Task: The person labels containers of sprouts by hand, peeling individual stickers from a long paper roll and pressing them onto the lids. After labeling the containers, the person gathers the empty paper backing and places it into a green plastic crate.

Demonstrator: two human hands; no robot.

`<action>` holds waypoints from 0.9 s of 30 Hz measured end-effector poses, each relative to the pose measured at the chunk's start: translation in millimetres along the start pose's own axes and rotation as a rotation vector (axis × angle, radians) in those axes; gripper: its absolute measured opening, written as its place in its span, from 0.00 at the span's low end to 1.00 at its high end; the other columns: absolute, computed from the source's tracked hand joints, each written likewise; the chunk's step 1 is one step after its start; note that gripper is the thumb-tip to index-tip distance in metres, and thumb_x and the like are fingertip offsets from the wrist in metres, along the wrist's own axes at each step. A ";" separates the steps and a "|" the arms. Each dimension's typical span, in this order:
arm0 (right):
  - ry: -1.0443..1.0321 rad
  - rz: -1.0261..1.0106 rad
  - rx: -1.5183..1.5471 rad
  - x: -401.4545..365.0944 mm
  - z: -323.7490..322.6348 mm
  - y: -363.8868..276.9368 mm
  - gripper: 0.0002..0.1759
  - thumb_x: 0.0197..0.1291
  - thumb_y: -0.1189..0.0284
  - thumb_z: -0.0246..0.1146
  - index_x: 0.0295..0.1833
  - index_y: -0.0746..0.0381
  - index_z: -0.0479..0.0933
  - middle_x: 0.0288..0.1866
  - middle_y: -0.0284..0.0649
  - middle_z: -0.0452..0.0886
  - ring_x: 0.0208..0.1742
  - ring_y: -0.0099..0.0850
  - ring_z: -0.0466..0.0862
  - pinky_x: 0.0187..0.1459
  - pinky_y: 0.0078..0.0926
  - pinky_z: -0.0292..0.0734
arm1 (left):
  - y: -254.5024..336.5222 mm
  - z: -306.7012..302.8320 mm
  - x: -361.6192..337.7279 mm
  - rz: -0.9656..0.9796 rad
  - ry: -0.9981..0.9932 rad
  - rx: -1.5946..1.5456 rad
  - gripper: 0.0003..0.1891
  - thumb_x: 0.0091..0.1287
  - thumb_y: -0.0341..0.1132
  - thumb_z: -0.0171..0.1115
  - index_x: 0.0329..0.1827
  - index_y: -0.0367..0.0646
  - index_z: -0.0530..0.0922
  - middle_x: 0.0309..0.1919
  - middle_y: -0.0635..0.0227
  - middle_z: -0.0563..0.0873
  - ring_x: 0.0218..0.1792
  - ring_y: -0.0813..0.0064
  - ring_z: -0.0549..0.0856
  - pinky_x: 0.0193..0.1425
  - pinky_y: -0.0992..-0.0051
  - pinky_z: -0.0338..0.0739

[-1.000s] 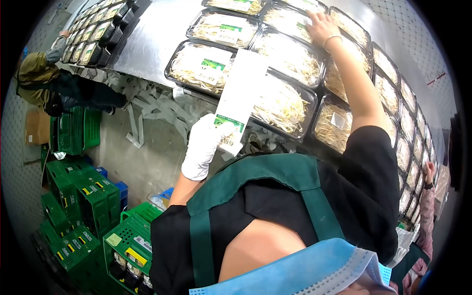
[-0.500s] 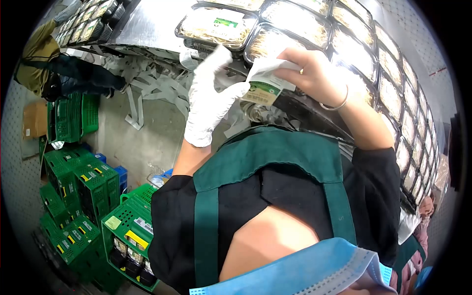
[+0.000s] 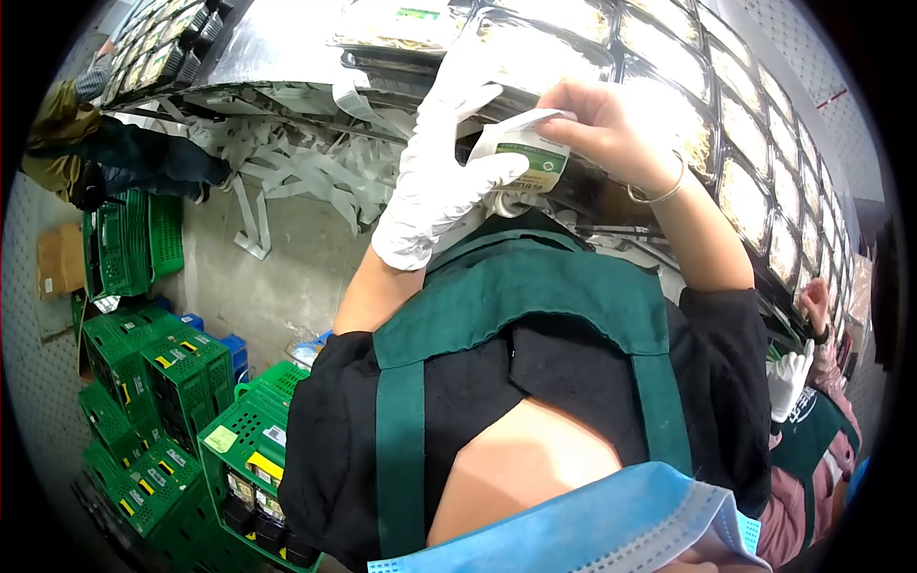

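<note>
My right hand (image 3: 611, 129), bare with a bracelet at the wrist, pinches the white backing end of a strip of labels (image 3: 535, 158). The strip's green-and-cream printed label hangs below the fingertips. In a white glove, my left hand (image 3: 430, 177) has its fingers stretched out and apart, with its thumb against the front of the label. Just beyond the hands, a black tray of pale strands with a green label (image 3: 396, 24) stands at the table's edge. Beside it is another clear-lidded tray (image 3: 544, 57), partly washed out by glare.
Rows of similar trays (image 3: 755, 196) cover the table on the right. Discarded white strips (image 3: 306, 177) litter the floor under the table. Green crates (image 3: 191, 368) are stacked at left. One person (image 3: 124, 148) stands at far left, another (image 3: 802, 430) at lower right.
My left hand has moved right and up, bringing its thumb over the label. My right hand keeps its pinch on the strip. The co-worker's hands at lower right have come into view.
</note>
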State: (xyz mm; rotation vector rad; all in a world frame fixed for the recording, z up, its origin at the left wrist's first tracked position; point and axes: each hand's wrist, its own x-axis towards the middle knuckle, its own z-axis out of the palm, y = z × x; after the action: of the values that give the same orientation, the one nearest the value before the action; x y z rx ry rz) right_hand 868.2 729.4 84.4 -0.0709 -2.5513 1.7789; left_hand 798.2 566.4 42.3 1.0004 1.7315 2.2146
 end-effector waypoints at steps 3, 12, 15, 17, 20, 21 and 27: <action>-0.053 -0.103 -0.122 -8.2 6.2 4.5 0.07 0.56 0.72 0.58 0.35 0.65 0.75 0.22 0.29 0.75 0.25 0.13 0.70 0.27 0.12 0.66 | 11.9 9.0 -4.6 -0.327 -0.121 -0.269 0.20 0.53 0.26 0.62 0.50 0.35 0.70 0.43 0.62 0.79 0.41 0.76 0.79 0.46 0.78 0.74; -0.066 -0.135 -0.009 0.0 -23.0 11.7 0.14 0.56 0.62 0.59 0.29 0.64 0.73 0.19 0.31 0.73 0.20 0.19 0.73 0.24 0.15 0.70 | -5.8 4.8 -14.8 -0.294 0.023 -0.216 0.07 0.59 0.31 0.59 0.32 0.35 0.79 0.27 0.68 0.82 0.29 0.80 0.79 0.34 0.81 0.74; -0.345 -0.008 -0.214 -3.4 -22.6 -9.8 0.15 0.46 0.68 0.66 0.35 0.65 0.72 0.25 0.36 0.75 0.26 0.24 0.75 0.30 0.20 0.71 | -2.0 19.5 -10.3 -0.325 -0.167 -0.191 0.06 0.56 0.29 0.60 0.31 0.34 0.80 0.25 0.68 0.81 0.28 0.81 0.79 0.34 0.82 0.74; -0.406 0.016 -0.334 -0.7 -28.3 -12.0 0.14 0.45 0.70 0.66 0.35 0.65 0.71 0.24 0.38 0.75 0.26 0.24 0.75 0.29 0.22 0.70 | -11.8 29.0 -7.6 -0.229 -0.137 -0.022 0.06 0.56 0.29 0.60 0.30 0.34 0.80 0.23 0.68 0.81 0.26 0.81 0.78 0.32 0.81 0.74; -0.353 -0.031 -0.360 0.0 -42.2 -5.6 0.15 0.43 0.70 0.66 0.33 0.66 0.70 0.22 0.39 0.72 0.25 0.27 0.73 0.28 0.24 0.69 | -1.7 42.7 0.7 -0.558 -0.251 -0.326 0.08 0.56 0.28 0.59 0.36 0.33 0.78 0.26 0.67 0.81 0.28 0.82 0.78 0.31 0.82 0.74; -0.301 -0.090 -0.430 0.6 -47.8 -3.5 0.15 0.43 0.70 0.66 0.32 0.66 0.69 0.22 0.39 0.71 0.25 0.27 0.72 0.28 0.24 0.69 | -0.2 50.3 0.1 -0.605 -0.190 -0.340 0.09 0.58 0.30 0.57 0.37 0.32 0.77 0.27 0.66 0.80 0.28 0.81 0.78 0.34 0.82 0.74; -0.469 0.115 -0.200 14.2 -70.0 -1.1 0.12 0.50 0.69 0.63 0.33 0.65 0.70 0.20 0.34 0.71 0.24 0.20 0.70 0.27 0.18 0.66 | -6.8 59.8 9.8 -0.454 -0.185 -0.028 0.08 0.54 0.28 0.55 0.36 0.36 0.77 0.31 0.68 0.80 0.33 0.81 0.76 0.39 0.81 0.70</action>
State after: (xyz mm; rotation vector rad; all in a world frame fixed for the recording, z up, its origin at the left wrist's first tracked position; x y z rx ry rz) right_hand 857.6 795.4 109.6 0.2274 -3.1023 1.7406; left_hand 823.9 621.5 46.5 0.6922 1.6419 1.7975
